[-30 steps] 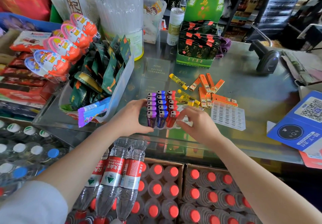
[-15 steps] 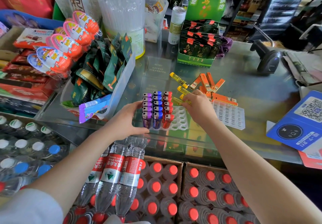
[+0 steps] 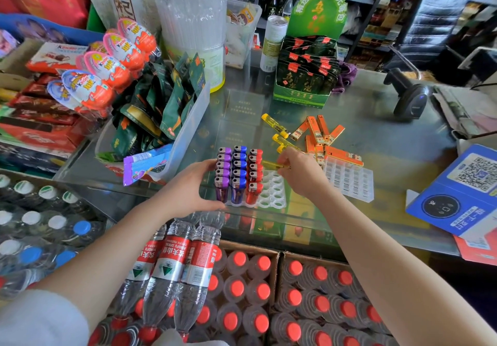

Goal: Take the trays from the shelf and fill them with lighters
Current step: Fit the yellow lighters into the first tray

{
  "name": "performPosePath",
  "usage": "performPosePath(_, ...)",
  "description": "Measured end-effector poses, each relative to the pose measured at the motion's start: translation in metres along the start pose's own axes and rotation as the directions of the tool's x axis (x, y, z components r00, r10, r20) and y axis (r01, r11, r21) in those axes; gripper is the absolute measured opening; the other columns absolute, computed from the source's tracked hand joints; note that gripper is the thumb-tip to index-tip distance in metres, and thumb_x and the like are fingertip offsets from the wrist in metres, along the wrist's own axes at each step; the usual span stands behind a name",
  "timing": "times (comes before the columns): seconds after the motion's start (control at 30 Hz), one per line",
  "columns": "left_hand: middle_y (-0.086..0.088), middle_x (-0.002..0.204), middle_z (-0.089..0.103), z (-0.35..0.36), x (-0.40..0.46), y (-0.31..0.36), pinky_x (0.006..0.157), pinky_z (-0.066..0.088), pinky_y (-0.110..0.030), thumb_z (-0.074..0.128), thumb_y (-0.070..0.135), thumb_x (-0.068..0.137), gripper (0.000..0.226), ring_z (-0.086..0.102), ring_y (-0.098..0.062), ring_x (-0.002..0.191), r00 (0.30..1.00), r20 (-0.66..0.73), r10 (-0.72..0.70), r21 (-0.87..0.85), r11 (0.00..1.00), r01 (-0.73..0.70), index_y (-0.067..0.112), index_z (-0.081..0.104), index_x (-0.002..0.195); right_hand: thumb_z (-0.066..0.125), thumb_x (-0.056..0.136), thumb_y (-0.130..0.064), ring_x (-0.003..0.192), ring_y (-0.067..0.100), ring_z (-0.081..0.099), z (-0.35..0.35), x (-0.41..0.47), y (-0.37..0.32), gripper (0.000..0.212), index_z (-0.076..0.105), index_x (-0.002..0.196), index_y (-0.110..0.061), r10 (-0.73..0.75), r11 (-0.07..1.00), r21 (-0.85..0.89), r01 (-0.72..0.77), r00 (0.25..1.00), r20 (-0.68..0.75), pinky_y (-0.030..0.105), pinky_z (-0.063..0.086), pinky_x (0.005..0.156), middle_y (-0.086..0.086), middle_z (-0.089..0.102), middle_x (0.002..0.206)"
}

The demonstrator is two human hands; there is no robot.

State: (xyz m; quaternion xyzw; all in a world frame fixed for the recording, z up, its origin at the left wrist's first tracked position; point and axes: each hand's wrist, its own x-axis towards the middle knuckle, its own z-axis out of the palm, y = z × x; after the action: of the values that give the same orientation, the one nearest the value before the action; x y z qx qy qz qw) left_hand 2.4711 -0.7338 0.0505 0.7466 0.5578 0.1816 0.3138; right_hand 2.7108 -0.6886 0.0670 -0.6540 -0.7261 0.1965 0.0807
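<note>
- While the white tray (image 3: 271, 192) on the glass counter (image 3: 390, 130) is the landmark, progress reads from its left side: three columns there already stand full, purple lighters (image 3: 223, 176), blue lighters (image 3: 238, 176) and red lighters (image 3: 254, 173).
- Left hand (image 3: 188, 187) curls round the tray's left edge, steadying it.
- Right of the red column, the tray's sockets are still bare; I judge it a bit over half filled.
- Right hand (image 3: 298, 173), over the tray's far right corner, pinches a yellow lighter (image 3: 271, 164).
- Beyond that, loose yellow lighters (image 3: 277, 127) and orange lighters (image 3: 320, 135) wait.
- Right of the tray, a second tray (image 3: 349, 181) lies wholly unfilled.
</note>
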Motion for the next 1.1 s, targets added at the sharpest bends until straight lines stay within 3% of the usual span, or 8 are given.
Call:
performPosePath(0.27, 0.015, 0.113, 0.05, 0.0, -0.002, 0.004, 0.091, 0.038, -0.029, 0.083, 0.028, 0.06, 0.076, 0.046, -0.005, 0.107, 1.0, -0.018, 0.024, -0.03, 0.999, -0.024, 0.025, 0.045, 0.126, 0.062, 0.085, -0.009, 0.082, 0.018, 0.055, -0.022, -0.013, -0.006, 0.016, 0.063, 0.101, -0.008, -0.083, 0.945, 0.292, 0.148, 0.971, -0.224, 0.022, 0.04, 0.07, 0.006, 0.062, 0.1)
performPosePath(0.37, 0.017, 0.114, 0.044, -0.001, -0.002, 0.011, 0.09, 0.033, -0.025, 0.082, 0.026, 0.063, 0.078, 0.04, -0.001, 0.108, 0.999, -0.028, 0.023, -0.029, 0.999, -0.024, 0.023, 0.043, 0.13, 0.068, 0.08, -0.011, 0.074, 0.013, 0.052, -0.022, -0.02, -0.004, 0.018, 0.064, 0.097, -0.01, -0.085, 0.947, 0.285, 0.15, 0.97, -0.23, 0.011, 0.038, 0.059, 0.0, 0.06, 0.087)
performPosePath(0.53, 0.02, 0.11, 0.045, -0.003, 0.0, 0.022, 0.086, 0.03, -0.02, 0.08, 0.02, 0.066, 0.068, 0.04, 0.002, 0.104, 0.999, -0.018, 0.039, -0.055, 0.998, -0.04, 0.023, 0.046, 0.125, 0.069, 0.079, -0.007, 0.076, 0.015, 0.052, -0.02, -0.023, -0.004, 0.019, 0.064, 0.097, -0.007, -0.124, 0.957, 0.227, 0.181, 0.962, -0.242, 0.008, 0.036, 0.061, 0.002, 0.06, 0.088)
performPosePath(0.7, 0.019, 0.111, 0.046, -0.004, 0.002, 0.021, 0.089, 0.032, -0.024, 0.08, 0.023, 0.065, 0.068, 0.041, -0.001, 0.107, 1.0, 0.003, 0.026, -0.062, 0.998, -0.026, 0.025, 0.046, 0.124, 0.068, 0.08, -0.009, 0.08, 0.014, 0.049, -0.027, -0.014, -0.01, 0.021, 0.064, 0.1, -0.005, -0.195, 0.97, 0.11, 0.218, 0.962, -0.193, 0.02, 0.036, 0.071, 0.008, 0.064, 0.096)
performPosePath(0.83, 0.02, 0.112, 0.045, -0.005, 0.004, 0.021, 0.091, 0.032, -0.024, 0.081, 0.021, 0.064, 0.071, 0.041, 0.0, 0.108, 0.999, 0.009, 0.034, -0.076, 0.997, -0.033, 0.029, 0.043, 0.123, 0.068, 0.08, -0.011, 0.079, 0.015, 0.049, -0.036, -0.004, -0.015, 0.022, 0.065, 0.102, -0.006, -0.195, 0.976, 0.069, 0.205, 0.973, -0.127, 0.022, 0.035, 0.07, 0.008, 0.065, 0.096)
performPosePath(1.0, 0.034, 0.104, 0.042, -0.002, 0.006, 0.015, 0.081, 0.03, -0.009, 0.081, 0.02, 0.065, 0.068, 0.043, 0.01, 0.099, 1.0, 0.01, 0.027, -0.098, 0.995, -0.026, 0.037, 0.039, 0.116, 0.066, 0.082, -0.012, 0.084, 0.02, 0.053, -0.041, -0.003, -0.017, 0.02, 0.063, 0.101, -0.006, -0.241, 0.97, -0.027, 0.24, 0.969, -0.044, 0.028, 0.042, 0.072, 0.01, 0.064, 0.099)
performPosePath(1.1, 0.024, 0.113, 0.048, 0.0, 0.008, 0.009, 0.087, 0.033, -0.016, 0.081, 0.023, 0.064, 0.071, 0.044, 0.001, 0.11, 1.0, 0.005, 0.026, -0.099, 0.995, -0.025, 0.031, 0.042, 0.124, 0.064, 0.083, -0.011, 0.091, 0.026, 0.057, -0.045, -0.001, -0.024, 0.02, 0.063, 0.102, -0.004, -0.272, 0.959, -0.081, 0.273, 0.962, 0.013, 0.035, 0.048, 0.079, 0.012, 0.064, 0.1)
